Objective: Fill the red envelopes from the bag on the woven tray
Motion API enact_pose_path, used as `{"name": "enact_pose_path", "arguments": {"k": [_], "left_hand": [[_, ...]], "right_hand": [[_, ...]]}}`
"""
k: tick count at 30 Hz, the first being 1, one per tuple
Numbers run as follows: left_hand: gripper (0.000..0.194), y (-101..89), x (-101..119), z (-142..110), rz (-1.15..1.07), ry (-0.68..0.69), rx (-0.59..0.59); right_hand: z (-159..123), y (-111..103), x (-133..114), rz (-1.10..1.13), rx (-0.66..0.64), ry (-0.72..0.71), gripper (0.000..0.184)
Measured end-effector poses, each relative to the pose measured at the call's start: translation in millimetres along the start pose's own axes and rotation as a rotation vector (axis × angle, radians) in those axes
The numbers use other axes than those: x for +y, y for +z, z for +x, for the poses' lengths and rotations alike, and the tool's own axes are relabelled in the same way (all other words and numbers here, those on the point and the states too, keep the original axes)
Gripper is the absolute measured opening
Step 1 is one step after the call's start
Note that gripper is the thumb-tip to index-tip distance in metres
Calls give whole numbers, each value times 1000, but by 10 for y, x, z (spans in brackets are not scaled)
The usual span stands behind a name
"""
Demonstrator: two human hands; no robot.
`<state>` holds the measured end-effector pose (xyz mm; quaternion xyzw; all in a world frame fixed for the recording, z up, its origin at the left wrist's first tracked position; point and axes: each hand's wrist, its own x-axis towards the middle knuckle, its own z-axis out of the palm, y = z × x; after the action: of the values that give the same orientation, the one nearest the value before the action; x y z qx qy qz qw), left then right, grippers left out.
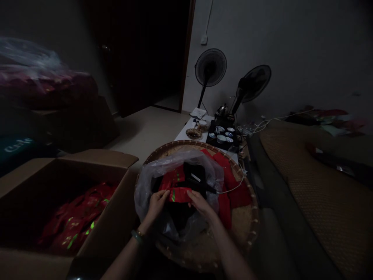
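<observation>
Two hands share one red packet (pixel 180 195): the left hand (pixel 157 203) pinches its left end, the right hand (pixel 199 202) its right. The packet is over an open plastic bag (pixel 145 182) toward the left edge of a round woven tray (pixel 254 217). Red material (pixel 237 190) lies near the tray's right edge. Beyond the far edge, a tabletop (pixel 184 133) carries small bowls (pixel 221 139).

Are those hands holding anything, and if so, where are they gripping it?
Yes, a small red packet. The left hand pinches its left end, and the right hand grips its right end.
</observation>
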<state>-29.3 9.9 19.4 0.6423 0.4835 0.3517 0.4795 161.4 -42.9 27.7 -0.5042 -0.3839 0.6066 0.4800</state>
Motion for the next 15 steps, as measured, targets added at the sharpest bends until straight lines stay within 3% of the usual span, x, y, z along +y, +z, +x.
{"name": "enact_pose_path", "arguments": {"k": [4, 8, 11, 15], "left_hand": [[35, 19, 69, -83, 260, 228, 117], [57, 119, 197, -141, 518, 512, -77], [67, 223, 250, -161, 611, 538, -174], [58, 291, 218, -149, 665, 493, -144]], "right_hand": [[26, -54, 1, -269, -29, -64, 47], [31, 16, -13, -582, -103, -101, 40], [47, 107, -26, -700, -105, -79, 32], [93, 121, -83, -610, -162, -133, 28]]}}
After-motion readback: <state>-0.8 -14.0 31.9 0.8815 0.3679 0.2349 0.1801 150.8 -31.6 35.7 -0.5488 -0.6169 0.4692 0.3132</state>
